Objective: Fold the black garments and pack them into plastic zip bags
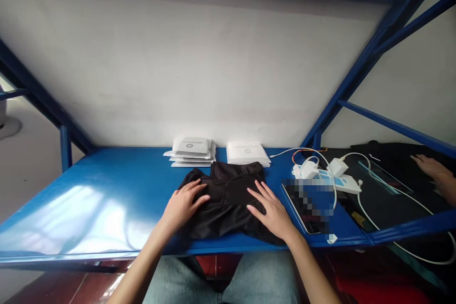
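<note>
A black garment (228,194) lies spread on the blue tabletop (117,180), wrinkled along its near side; which kind of garment it is, I cannot tell. My left hand (183,203) rests flat on its left part with the fingers apart. On the right part lies my right hand (271,209), palm down and fingers spread. Just behind the cloth sits a stack of white packets (192,148) with print on top. Beside that stack is a second white pile (247,153).
To the right lie a tablet or phone (302,209), a white power strip (344,183) with chargers, and loose white cables. Blue metal frame bars (356,76) slope up at both sides. Another person's hand (429,166) shows at the far right over dark cloth.
</note>
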Motion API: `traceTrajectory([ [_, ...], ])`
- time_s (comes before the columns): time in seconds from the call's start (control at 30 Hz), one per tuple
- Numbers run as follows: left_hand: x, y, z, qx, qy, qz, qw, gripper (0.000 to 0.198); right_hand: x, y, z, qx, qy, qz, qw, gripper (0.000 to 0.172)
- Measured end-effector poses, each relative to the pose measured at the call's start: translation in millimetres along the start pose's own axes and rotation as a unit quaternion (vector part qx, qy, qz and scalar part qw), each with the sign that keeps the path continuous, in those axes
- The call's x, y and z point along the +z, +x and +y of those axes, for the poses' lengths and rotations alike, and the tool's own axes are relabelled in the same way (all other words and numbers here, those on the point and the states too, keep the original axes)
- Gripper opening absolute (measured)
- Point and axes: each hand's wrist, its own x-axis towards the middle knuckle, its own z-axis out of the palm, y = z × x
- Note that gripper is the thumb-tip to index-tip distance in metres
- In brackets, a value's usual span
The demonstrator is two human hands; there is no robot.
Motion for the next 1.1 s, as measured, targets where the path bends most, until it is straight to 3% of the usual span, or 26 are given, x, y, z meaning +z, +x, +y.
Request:
traceTrajectory([
  [0.07,-10.7,27.3,-3.6,-0.047,-0.019,0.026,0.998,0.032,1.5,0.3,2.0,0.000,0.010,0.011,1.000,0.054],
  [0.13,-17.9,58.6,-9.4,-0.049,-0.016,0.093,0.994,0.026,4.0,-0.2,3.5,0.000,0.021,0.024,1.000,0.054],
  [0.23,-19.4,99.9,-20.0,0.067,0.041,0.168,0.983,0.026,8.3,-1.3,4.8,-0.002,0.034,0.039,0.999,0.052],
  [0.33,-13.1,123.1,-29.4,0.126,0.073,0.192,0.971,0.021,7.5,2.2,7.6,0.013,0.046,0.064,0.997,0.047],
  [0.47,-2.6,130.3,-40.8,0.133,0.058,0.205,0.968,0.016,-13.1,26.6,13.8,0.045,0.067,0.087,0.993,0.036],
  [0.57,3.3,130.6,-47.9,0.134,0.049,0.221,0.965,0.021,-33.8,62.0,11.8,0.003,0.074,0.109,0.991,0.026],
  [0.67,7.1,130.9,-50.8,0.150,0.040,0.242,0.958,0.022,-39.5,102.7,-4.9,-0.059,0.075,0.110,0.989,0.019],
  [0.77,9.1,129.8,-50.2,0.183,0.027,0.243,0.952,0.022,-22.5,140.2,-32.1,-0.119,0.073,0.091,0.986,0.015],
  [0.9,10.6,126.4,-49.6,0.225,0.003,0.238,0.945,0.020,16.3,179.1,-60.0,-0.166,0.072,0.094,0.979,0.012],
  [1.1,14.5,125.8,-53.7,0.247,-0.026,0.248,0.936,0.017,47.9,197.4,-61.0,-0.192,0.087,0.120,0.970,0.013],
])
